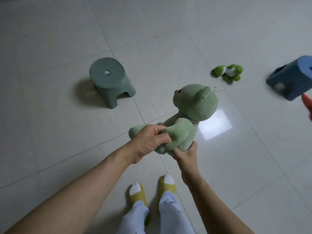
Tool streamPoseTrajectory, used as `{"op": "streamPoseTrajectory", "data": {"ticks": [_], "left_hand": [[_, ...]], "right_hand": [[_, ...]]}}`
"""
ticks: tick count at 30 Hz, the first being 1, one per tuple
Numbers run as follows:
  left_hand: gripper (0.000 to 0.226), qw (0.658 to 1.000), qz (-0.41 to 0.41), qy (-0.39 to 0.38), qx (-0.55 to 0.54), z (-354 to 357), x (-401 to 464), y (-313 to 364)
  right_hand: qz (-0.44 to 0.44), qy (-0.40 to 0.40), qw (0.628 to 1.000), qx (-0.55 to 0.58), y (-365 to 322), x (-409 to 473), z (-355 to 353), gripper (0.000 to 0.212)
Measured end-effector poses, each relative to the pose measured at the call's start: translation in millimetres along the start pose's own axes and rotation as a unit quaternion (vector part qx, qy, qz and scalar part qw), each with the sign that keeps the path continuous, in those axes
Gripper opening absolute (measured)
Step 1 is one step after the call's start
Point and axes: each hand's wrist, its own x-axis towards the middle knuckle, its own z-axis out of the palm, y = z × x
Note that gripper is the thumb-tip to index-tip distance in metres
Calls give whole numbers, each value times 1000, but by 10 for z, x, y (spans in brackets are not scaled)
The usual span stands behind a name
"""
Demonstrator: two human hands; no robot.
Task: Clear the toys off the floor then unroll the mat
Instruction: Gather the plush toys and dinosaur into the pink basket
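While both arms reach forward, left hand (148,141) and right hand (185,153) grip the green bear (182,125).

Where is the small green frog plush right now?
In the head view the small green frog plush lies on the tiled floor at upper right, just left of the tipped blue stool and beyond the green teddy bear held in both hands.
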Motion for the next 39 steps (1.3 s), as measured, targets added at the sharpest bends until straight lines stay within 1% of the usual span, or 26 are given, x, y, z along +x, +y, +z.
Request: {"op": "streamPoseTrajectory", "data": {"ticks": [1, 3, 4, 5, 7, 9, 11, 12, 13, 14, 15, 16, 17, 18, 19, 20, 21, 22, 24, 26, 30, 31, 33, 36, 39], "left_hand": [[30, 1000, 7, -18, 18, 27, -46, 114], [26, 997, 25, -63, 32, 57, -113, 276], [22, 995, 35, -83, 31, 76, -145, 375], [23, 995, 44, -89, 23, 84, -162, 429], [47, 994, 84, -64, 42, 116, -180, 587], [71, 989, 119, -31, 89, 156, -170, 715], [92, 980, 124, -49, 147, 187, -119, 812], [98, 972, 118, -63, 192, 227, -86, 860], [99, 960, 106, -68, 249, 265, -55, 892], [94, 940, 94, -68, 320, 342, -10, 948], [88, 910, 81, -64, 401, 408, 33, 976], [84, 868, 75, -66, 487, 510, 103, 1016], [80, 826, 75, -70, 555, 610, 168, 1054], [72, 796, 78, -72, 597, 705, 231, 1099], [59, 781, 82, -69, 616, 810, 295, 1161], [46, 779, 87, -63, 618, 932, 381, 1231], [35, 789, 87, -55, 606, 1052, 486, 1306], [29, 809, 83, -50, 580, 1158, 586, 1377], [24, 852, 72, -48, 517, 1400, 824, 1530], [23, 879, 69, -44, 469, 1629, 1059, 1682], [27, 929, 74, 7, 363, 1999, 1468, 1997], [29, 937, 74, 22, 339, 2062, 1555, 2057], [36, 951, 68, 46, 297, 2178, 1727, 2154], [34, 957, 49, 82, 272, 2326, 2015, 2284], [52, 961, 31, 96, 258, 2411, 2231, 2430]], "right_hand": [[-20, 19, 1000, 3, -105, -82, -21, 72], [-50, 51, 997, -2, -233, -190, -66, 49], [-55, 68, 996, -5, -316, -245, -96, 40], [-52, 79, 995, -9, -371, -281, -123, 37], [-50, 89, 995, -13, -548, -390, -216, 39], [-65, 73, 995, -32, -709, -483, -331, 34], [-81, 58, 993, -61, -860, -517, -466, 26], [-80, 59, 992, -77, -945, -516, -548, 27], [-72, 66, 991, -91, -1021, -493, -624, 31], [-65, 80, 990, -99, -1115, -465, -729, 35], [-57, 96, 988, -104, -1195, -426, -823, 36], [-48, 113, 987, -101, -1277, -376, -951, 37], [-40, 127, 986, -100, -1354, -325, -1065, 37], [-35, 135, 985, -101, -1425, -274, -1162, 38], [-32, 141, 984, -100, -1492, -223, -1263, 40], [-30, 148, 984, -94, -1555, -161, -1388, 42], [-28, 153, 984, -87, -1624, -89, -1521, 44], [-27, 156, 984, -81, -1695, -14, -1638, 45], [-22, 160, 984, -71, -1862, 148, -1936, 48], [-18, 147, 987, -60, -2018, 308, -2264, 46], [-52, 129, 990, -25, -2285, 602, -2912, 30], [-61, 129, 989, -21, -2337, 661, -3044, 29], [-68, 135, 988, -11, -2439, 787, -3276, 34], [-71, 147, 987, 1, -2576, 984, -3567, 39], [-65, 151, 986, 9, -2665, 1175, -3746, 41]]}}
